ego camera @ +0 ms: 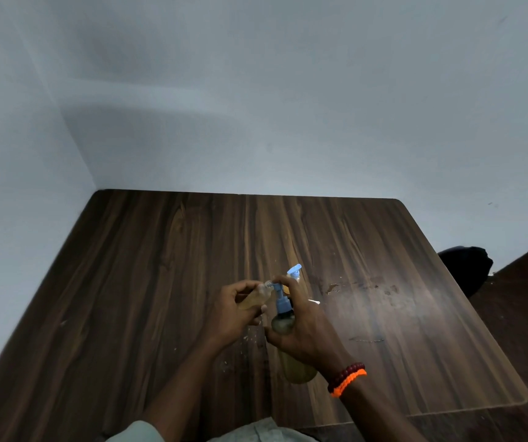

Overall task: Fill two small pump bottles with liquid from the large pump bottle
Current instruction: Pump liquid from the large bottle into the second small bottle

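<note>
The fingers (249,287) of the left hand (235,311) curl round a small clear plastic bottle with amber liquid in it (254,299), holding it tilted with its open neck against the spout of a blue pump head (280,299). The right hand (304,330) wraps round the shoulder of the large translucent pump bottle of yellowish liquid (297,368), with its forefinger reaching up over the blue pump. This large bottle stands upright on the dark wood-grain worktop (160,282), near the person. Just beyond the hands, partly hidden by them, a second small bottle with a light blue pump top (294,271) stands on the worktop. Its body is mostly out of sight. On the right wrist sit a dark red beaded bracelet (347,373) and a bright orange braided band (348,382). Wet smears (361,290) shine on the worktop to the right of the bottles. A black object (466,266) lies past the worktop's right edge, against the pale wall (256,90).
</note>
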Motion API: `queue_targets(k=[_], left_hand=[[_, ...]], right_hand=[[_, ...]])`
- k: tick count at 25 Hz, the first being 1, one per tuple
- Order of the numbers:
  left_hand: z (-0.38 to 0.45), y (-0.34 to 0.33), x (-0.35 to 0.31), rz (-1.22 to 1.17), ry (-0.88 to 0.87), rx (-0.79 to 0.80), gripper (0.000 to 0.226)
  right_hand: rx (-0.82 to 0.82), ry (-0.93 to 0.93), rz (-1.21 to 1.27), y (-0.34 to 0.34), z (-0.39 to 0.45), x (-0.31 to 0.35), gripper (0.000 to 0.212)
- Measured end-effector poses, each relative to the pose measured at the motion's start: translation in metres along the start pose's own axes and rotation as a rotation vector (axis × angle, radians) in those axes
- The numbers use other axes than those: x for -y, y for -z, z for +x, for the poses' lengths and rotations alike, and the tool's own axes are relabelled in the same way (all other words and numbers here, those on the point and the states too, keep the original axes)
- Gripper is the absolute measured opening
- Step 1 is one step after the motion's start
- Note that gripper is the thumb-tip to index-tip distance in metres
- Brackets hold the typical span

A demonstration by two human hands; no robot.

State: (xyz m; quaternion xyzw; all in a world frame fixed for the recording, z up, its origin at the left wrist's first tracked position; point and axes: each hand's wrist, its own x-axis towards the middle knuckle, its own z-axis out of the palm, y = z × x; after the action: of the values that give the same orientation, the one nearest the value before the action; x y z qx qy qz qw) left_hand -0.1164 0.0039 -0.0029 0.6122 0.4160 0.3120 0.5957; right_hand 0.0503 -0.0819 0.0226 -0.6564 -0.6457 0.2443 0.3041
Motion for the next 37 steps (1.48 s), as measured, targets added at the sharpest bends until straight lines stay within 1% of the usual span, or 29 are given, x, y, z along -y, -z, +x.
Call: queue_targets(k=[2,4,6,7,9,11,15,17,20,22,25,30,34,35,37], left_hand=[[0.001,0.002,-0.001,0.010,-0.001,-0.007,0.022],[0.001,0.003,0.002,0.039,0.018,-0.001,0.027],[0.000,0.001,0.006,0.057,0.024,0.015,0.027],[-0.001,0.001,0.006,0.048,0.019,0.017,0.024],[-0.002,0.000,0.000,0.015,0.001,0.007,0.018],[-0.002,0.001,-0.003,-0.001,-0.009,0.002,0.018],[0.000,0.001,0.004,0.030,0.017,0.016,0.025],[-0.001,0.000,0.003,0.027,0.007,0.020,0.025],[0.000,0.000,-0.001,-0.015,-0.012,-0.004,0.020],[0.001,0.001,0.002,-0.007,-0.001,-0.007,0.019],[0.001,0.001,0.009,0.045,0.013,0.028,0.026],[0.002,0.001,0.004,-0.007,-0.008,0.019,0.020],[0.002,0.002,0.010,0.036,0.009,0.048,0.025],[0.001,0.001,0.011,0.032,0.009,0.057,0.026],[0.001,0.000,0.008,0.013,0.002,0.046,0.026]], right_hand=[[0.028,0.001,-0.018,0.000,-0.001,0.000,0.084],[-0.001,-0.005,-0.020,0.000,-0.002,0.001,0.075],[-0.022,-0.013,0.017,0.000,-0.001,0.001,0.068],[-0.024,-0.014,0.016,0.000,-0.001,0.001,0.069],[0.002,-0.012,-0.012,0.001,0.000,0.001,0.078],[0.023,-0.009,-0.025,0.002,0.000,0.001,0.084],[-0.031,-0.010,0.020,-0.001,-0.001,0.002,0.070],[-0.038,-0.012,0.020,-0.002,0.000,0.001,0.073],[-0.007,-0.020,-0.021,-0.002,0.001,0.001,0.086],[-0.007,-0.013,-0.015,-0.003,-0.001,0.001,0.082],[-0.051,-0.020,0.032,-0.002,-0.002,-0.001,0.070],[0.000,-0.013,0.002,0.004,-0.001,0.004,0.082],[-0.030,-0.004,0.030,0.000,-0.003,0.000,0.070],[-0.028,-0.013,0.027,0.001,-0.002,0.000,0.069],[-0.009,-0.023,-0.005,0.002,-0.001,0.001,0.077]])
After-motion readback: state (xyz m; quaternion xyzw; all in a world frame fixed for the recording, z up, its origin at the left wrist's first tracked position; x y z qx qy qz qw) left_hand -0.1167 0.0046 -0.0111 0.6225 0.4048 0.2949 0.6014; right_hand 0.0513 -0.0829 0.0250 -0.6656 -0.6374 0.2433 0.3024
